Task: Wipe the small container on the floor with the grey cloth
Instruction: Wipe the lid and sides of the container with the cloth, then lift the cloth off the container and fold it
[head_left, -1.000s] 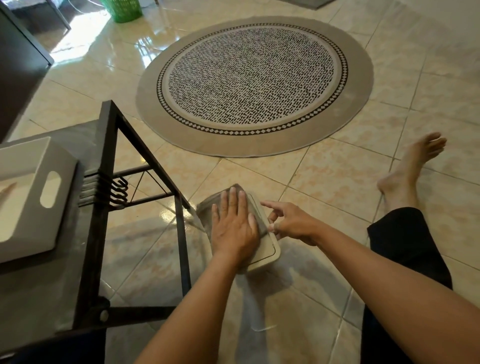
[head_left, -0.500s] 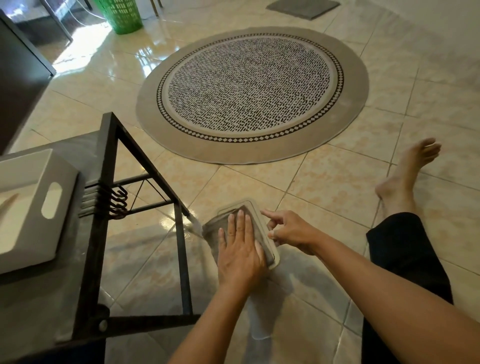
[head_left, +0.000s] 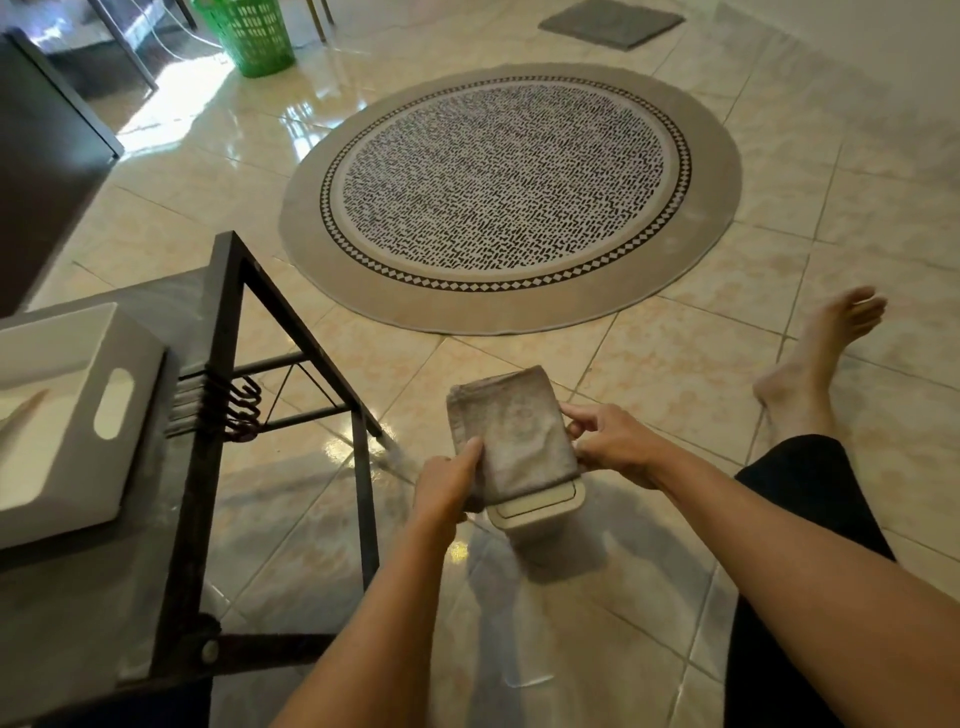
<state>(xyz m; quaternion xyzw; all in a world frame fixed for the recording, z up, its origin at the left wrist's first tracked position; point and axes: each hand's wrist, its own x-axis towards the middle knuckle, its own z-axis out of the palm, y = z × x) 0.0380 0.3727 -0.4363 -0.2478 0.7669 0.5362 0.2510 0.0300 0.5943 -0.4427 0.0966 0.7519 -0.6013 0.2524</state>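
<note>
A small beige container (head_left: 540, 506) with a lid is held above the tiled floor, its shadow on the tiles beneath. A folded grey cloth (head_left: 511, 434) lies over most of its lid, so only the near end shows. My left hand (head_left: 447, 486) grips the left edge of the cloth and container, thumb on top. My right hand (head_left: 613, 441) holds the right side, fingers curled around the cloth's edge.
A black metal-framed glass table (head_left: 228, 364) stands at the left with a white tray (head_left: 78, 415) on it. A round patterned rug (head_left: 511, 192) lies ahead. My bare foot (head_left: 810, 364) and black-trousered leg stretch out on the right. A green basket (head_left: 257, 34) stands far back.
My left hand went from pressing flat on the cloth to gripping its left edge. The container has come up off the floor, and the cloth now lies over most of the lid.
</note>
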